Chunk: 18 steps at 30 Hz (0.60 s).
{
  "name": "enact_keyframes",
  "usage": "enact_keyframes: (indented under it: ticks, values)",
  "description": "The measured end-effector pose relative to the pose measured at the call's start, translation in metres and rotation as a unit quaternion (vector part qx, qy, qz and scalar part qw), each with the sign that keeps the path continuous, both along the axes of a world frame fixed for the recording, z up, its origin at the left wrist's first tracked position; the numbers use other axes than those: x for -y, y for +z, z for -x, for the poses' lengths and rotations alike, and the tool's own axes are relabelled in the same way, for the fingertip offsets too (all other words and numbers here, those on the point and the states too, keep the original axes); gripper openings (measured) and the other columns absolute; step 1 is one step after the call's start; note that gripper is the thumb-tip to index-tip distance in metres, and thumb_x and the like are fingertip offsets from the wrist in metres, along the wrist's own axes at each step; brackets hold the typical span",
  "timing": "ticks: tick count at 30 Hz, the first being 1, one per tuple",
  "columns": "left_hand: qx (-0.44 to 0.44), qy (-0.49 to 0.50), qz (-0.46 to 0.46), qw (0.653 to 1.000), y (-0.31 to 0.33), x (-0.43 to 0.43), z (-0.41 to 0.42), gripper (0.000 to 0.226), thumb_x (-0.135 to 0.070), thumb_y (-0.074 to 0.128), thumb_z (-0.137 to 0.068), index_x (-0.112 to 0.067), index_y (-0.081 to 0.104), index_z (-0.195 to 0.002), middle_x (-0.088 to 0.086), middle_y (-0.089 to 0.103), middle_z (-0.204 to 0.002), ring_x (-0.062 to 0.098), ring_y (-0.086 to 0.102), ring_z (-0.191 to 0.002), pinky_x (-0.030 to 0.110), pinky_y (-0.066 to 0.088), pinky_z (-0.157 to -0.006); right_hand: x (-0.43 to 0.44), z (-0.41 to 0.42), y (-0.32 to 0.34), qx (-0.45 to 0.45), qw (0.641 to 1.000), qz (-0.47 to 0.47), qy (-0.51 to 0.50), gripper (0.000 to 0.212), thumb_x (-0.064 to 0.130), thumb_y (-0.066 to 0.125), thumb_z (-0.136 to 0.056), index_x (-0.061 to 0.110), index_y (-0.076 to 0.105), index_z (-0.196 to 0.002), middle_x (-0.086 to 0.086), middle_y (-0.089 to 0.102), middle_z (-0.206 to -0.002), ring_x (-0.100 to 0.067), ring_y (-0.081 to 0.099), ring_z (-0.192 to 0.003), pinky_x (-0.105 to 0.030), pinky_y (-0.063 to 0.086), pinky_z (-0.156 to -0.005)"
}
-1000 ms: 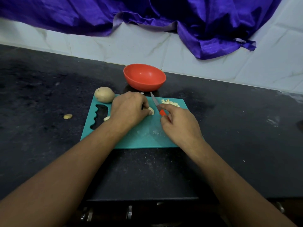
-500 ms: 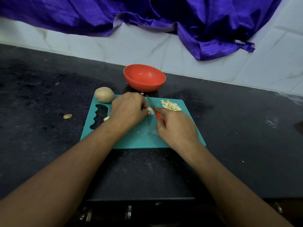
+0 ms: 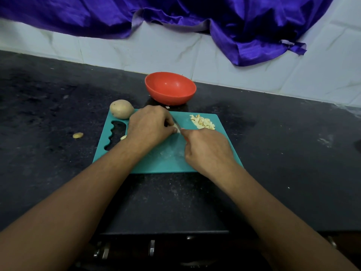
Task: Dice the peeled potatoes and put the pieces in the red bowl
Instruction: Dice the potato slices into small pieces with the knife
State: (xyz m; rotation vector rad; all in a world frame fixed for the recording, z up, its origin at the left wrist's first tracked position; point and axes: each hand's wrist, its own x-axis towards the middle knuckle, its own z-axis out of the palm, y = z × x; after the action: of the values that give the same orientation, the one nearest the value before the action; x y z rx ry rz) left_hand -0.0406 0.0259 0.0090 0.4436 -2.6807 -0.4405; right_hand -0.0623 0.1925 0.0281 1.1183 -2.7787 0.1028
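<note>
On the teal cutting board (image 3: pixel 164 159), my left hand (image 3: pixel 149 125) presses down on a small pale potato piece (image 3: pixel 177 127), mostly hidden under the fingers. My right hand (image 3: pixel 207 147) grips a knife (image 3: pixel 176 123) with a red handle; its blade lies against the piece, close to my left fingertips. A heap of diced potato (image 3: pixel 203 122) sits at the board's far right corner. A whole potato (image 3: pixel 121 108) rests at the board's far left corner. The red bowl (image 3: pixel 170 88) stands just behind the board and looks empty.
A small potato scrap (image 3: pixel 78 135) lies on the dark counter left of the board, and another bit (image 3: pixel 123 137) sits by the board's wavy handle cut-out. Purple cloth (image 3: pixel 254 30) hangs over the tiled wall behind. The counter's front edge is near my forearms.
My right hand and the knife slid left and down, bringing the blade onto the piece under my left fingers and uncovering the diced heap. My left hand stayed put.
</note>
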Motion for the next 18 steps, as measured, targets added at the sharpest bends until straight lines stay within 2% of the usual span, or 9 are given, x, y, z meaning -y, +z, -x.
enact_keyframes:
  ticks: [2,4,6,8,9,11,13,16,18]
  values:
    - [-0.002,-0.001,0.004,1.0,0.0,0.0,0.0,0.016,-0.047,0.078,-0.085,-0.034,0.078,-0.094,-0.013,0.075,-0.098,0.014,0.068,-0.095,0.033,0.052,-0.071,-0.011,0.001,0.001,0.001,1.0,-0.001,0.009,0.05,0.024,0.049,-0.098,0.034,0.051,-0.147,-0.002,0.068,-0.106,-0.026,0.063,-0.097,-0.036,0.043,-0.071]
    - [0.0,-0.001,0.008,1.0,0.0,0.0,-0.001,0.016,-0.047,0.077,-0.086,-0.034,0.078,-0.095,-0.013,0.075,-0.099,0.014,0.067,-0.096,0.032,0.052,-0.07,-0.018,0.004,0.0,0.016,1.0,0.021,0.004,0.047,0.025,0.05,-0.096,0.036,0.057,-0.142,0.0,0.07,-0.103,-0.025,0.064,-0.096,-0.035,0.043,-0.07]
    - [-0.004,-0.002,0.008,1.0,0.0,0.001,-0.001,0.018,-0.049,0.077,-0.086,-0.034,0.078,-0.097,-0.013,0.075,-0.101,0.014,0.067,-0.098,0.031,0.05,-0.069,-0.024,0.011,-0.008,0.079,0.992,0.094,-0.012,0.044,0.026,0.053,-0.096,0.038,0.062,-0.137,0.008,0.068,-0.08,-0.012,0.063,-0.077,-0.031,0.042,-0.065]
    - [-0.009,-0.003,0.006,1.0,-0.001,0.001,-0.002,0.02,-0.05,0.077,-0.086,-0.034,0.078,-0.098,-0.014,0.075,-0.102,0.014,0.067,-0.098,0.03,0.048,-0.069,-0.028,0.019,-0.018,0.16,0.967,0.195,-0.027,0.04,0.024,0.058,-0.096,0.037,0.067,-0.132,0.012,0.052,-0.052,-0.008,0.048,-0.051,-0.028,0.036,-0.055]
    - [-0.008,-0.004,0.006,1.0,-0.001,0.001,-0.003,0.021,-0.05,0.077,-0.086,-0.033,0.078,-0.098,-0.014,0.075,-0.102,0.013,0.067,-0.099,0.03,0.049,-0.069,-0.029,0.023,-0.021,0.191,0.951,0.239,-0.041,0.038,0.022,0.059,-0.097,0.035,0.069,-0.131,0.012,0.047,-0.048,-0.008,0.042,-0.046,-0.028,0.035,-0.053]
    - [-0.003,-0.007,0.004,1.0,0.0,0.002,-0.003,0.021,-0.05,0.077,-0.086,-0.034,0.078,-0.1,-0.014,0.075,-0.104,0.013,0.067,-0.1,0.031,0.051,-0.071,-0.03,0.029,-0.021,0.226,0.926,0.295,-0.073,0.037,0.021,0.061,-0.098,0.031,0.069,-0.132,0.013,0.052,-0.051,-0.006,0.044,-0.048,-0.031,0.041,-0.054]
    - [0.001,-0.012,0.001,1.0,0.001,0.003,-0.003,0.021,-0.048,0.077,-0.087,-0.034,0.079,-0.102,-0.015,0.075,-0.104,0.012,0.067,-0.1,0.03,0.049,-0.071,-0.028,0.028,-0.018,0.222,0.927,0.292,-0.078,0.037,0.021,0.061,-0.098,0.031,0.068,-0.132,0.011,0.056,-0.055,-0.005,0.045,-0.049,-0.034,0.044,-0.053]
    - [0.008,-0.017,-0.002,1.0,0.002,0.005,-0.002,0.019,-0.046,0.077,-0.088,-0.034,0.079,-0.102,-0.016,0.074,-0.105,0.01,0.066,-0.099,0.028,0.047,-0.071,-0.02,0.017,-0.014,0.159,0.956,0.242,-0.044,0.039,0.024,0.058,-0.097,0.035,0.067,-0.133,0.011,0.047,-0.053,-0.009,0.042,-0.047,-0.033,0.038,-0.051]
    - [0.005,-0.014,-0.006,1.0,0.001,0.006,-0.002,0.019,-0.046,0.078,-0.087,-0.034,0.078,-0.101,-0.015,0.074,-0.103,0.01,0.066,-0.099,0.029,0.049,-0.073,-0.012,0.009,-0.011,0.109,0.974,0.196,-0.039,0.044,0.027,0.054,-0.096,0.037,0.062,-0.137,0.012,0.05,-0.059,-0.01,0.049,-0.056,-0.033,0.044,-0.056]
